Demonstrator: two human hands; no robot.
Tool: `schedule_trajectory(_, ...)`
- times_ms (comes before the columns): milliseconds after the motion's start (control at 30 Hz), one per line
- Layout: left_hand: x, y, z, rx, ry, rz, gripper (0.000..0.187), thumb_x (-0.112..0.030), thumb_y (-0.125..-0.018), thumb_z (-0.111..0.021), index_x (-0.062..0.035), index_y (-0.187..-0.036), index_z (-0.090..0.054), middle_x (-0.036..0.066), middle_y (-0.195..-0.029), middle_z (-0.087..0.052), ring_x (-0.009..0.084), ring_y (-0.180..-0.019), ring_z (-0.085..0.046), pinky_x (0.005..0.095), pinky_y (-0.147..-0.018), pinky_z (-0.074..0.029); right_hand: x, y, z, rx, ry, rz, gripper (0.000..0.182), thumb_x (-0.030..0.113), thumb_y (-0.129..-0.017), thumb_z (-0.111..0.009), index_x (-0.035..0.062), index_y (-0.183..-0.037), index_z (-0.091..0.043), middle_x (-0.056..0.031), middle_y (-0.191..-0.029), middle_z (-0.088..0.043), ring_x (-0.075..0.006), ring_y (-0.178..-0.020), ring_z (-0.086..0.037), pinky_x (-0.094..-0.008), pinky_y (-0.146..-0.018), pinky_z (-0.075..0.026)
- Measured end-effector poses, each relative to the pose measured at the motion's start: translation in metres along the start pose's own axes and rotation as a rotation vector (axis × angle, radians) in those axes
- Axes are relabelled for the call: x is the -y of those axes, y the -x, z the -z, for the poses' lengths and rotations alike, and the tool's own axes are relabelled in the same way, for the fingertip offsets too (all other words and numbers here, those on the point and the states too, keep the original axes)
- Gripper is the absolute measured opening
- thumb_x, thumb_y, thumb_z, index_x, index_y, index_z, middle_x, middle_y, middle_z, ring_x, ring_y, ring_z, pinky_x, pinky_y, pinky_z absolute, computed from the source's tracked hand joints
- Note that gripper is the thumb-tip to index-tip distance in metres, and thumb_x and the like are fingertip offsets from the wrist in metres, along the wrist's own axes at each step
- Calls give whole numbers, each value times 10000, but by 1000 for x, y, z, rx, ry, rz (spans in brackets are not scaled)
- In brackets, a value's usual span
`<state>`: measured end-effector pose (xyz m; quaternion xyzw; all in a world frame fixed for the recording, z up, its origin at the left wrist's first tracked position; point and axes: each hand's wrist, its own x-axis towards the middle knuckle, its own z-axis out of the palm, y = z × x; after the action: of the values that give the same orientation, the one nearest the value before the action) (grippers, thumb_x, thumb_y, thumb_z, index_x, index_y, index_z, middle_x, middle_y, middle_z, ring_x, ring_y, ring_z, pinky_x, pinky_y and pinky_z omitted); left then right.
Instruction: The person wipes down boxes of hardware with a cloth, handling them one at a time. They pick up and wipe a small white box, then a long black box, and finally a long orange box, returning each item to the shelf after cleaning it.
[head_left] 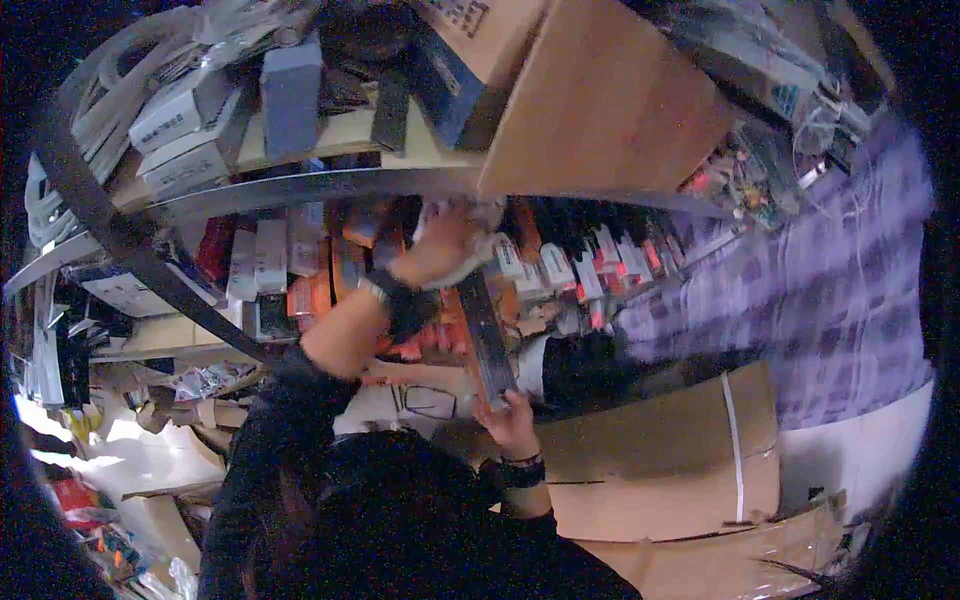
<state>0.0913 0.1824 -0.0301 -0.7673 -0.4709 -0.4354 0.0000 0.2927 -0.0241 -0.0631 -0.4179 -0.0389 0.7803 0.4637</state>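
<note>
My right hand point(512, 424) grips the lower end of a long narrow box point(487, 338), dark on its face with an orange side. The box stands tilted in front of the shelf, its upper end near my left hand point(450, 238). A whitish crumpled thing that looks like a cloth point(482, 216) is in my left hand, against the top of the box. Motion blur hides the left fingertips. Behind both hands, rows of small white boxes point(556, 264) and orange boxes point(308, 296) line the shelf.
A metal shelf edge point(330, 183) crosses above the left wrist. On the upper shelf sit a large cardboard box point(610, 100) and white boxes point(190, 120). Flattened cardboard point(650, 450) leans at lower right, below a purple checked cloth point(800, 290).
</note>
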Motion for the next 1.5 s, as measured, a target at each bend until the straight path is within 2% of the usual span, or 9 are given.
schedule_trajectory(100,-53,47,41,232,891,246,343,-206,-799,-445,-78,-1113,-390,90,-1111,-426,252,-1014,-426,354,-839,-380,1,-5,2,229,294,127,500,254,-654,-500,20,-1089,-423,-134,-976,-503,-278,-883,-498,-416,-744,-419)
schedule_trajectory(200,-106,71,101,270,646,-21,310,-2,-653,-558,-66,-956,-555,99,-1121,-441,257,-1151,-288,368,-957,-232,3,-24,18,409,-45,-98,518,198,-609,-509,21,-1088,-425,-146,-1025,-483,-272,-919,-475,-444,-819,-364)
schedule_trajectory(333,-96,100,132,284,942,286,345,43,-629,-567,-36,-965,-547,94,-1042,-522,200,-1025,-452,300,-880,-332,4,-3,-17,397,92,126,561,174,-550,-526,11,-1078,-430,-144,-1014,-475,-266,-926,-455,-407,-807,-372)
schedule_trajectory(500,-91,131,205,-303,1151,1022,362,33,-707,-469,-21,-1065,-449,67,-961,-525,152,-904,-498,288,-783,-419,24,-2,-20,446,-220,161,559,138,-505,-504,-10,-1042,-452,-139,-984,-488,-267,-887,-460,-295,-699,-435)
schedule_trajectory(933,-74,222,223,-714,1261,1043,428,-49,-711,-506,9,-1115,-377,84,-1013,-490,170,-904,-503,277,-775,-424,126,-31,-51,472,-518,218,414,64,-595,-498,-72,-983,-454,-184,-1128,-433,-363,-1047,-401,-420,-886,-378)
schedule_trajectory(1167,-70,212,224,-646,1254,1023,450,-118,-709,-536,11,-1109,-375,83,-1003,-489,176,-899,-502,290,-788,-416,206,-90,-55,137,543,576,103,160,-641,-581,96,-625,-502,-6,-605,-509,-154,-562,-499,-287,-581,-430)
schedule_trajectory(1333,-57,211,207,-547,1201,1051,411,-91,-709,-543,-7,-1089,-408,62,-957,-513,153,-847,-511,261,-737,-424,230,-81,-102,-221,2238,944,324,185,-692,-583,37,-979,-554,-86,-753,-601,-181,-601,-574,-288,-574,-444)
schedule_trajectory(1400,-57,205,205,-523,1111,1091,419,-129,-695,-578,-24,-1073,-431,49,-929,-529,142,-821,-518,245,-705,-431,230,-75,-122,-682,2116,1274,264,169,-681,-597,64,-923,-580,-110,-767,-598,-216,-624,-579,-310,-579,-438)
schedule_trajectory(1500,-61,199,208,-487,1149,1055,368,-97,-697,-567,-25,-1038,-449,52,-926,-531,138,-827,-517,245,-708,-429,211,-71,-136,-500,1844,1606,252,161,-673,-602,54,-900,-581,-117,-819,-596,-241,-674,-578,-332,-612,-437)
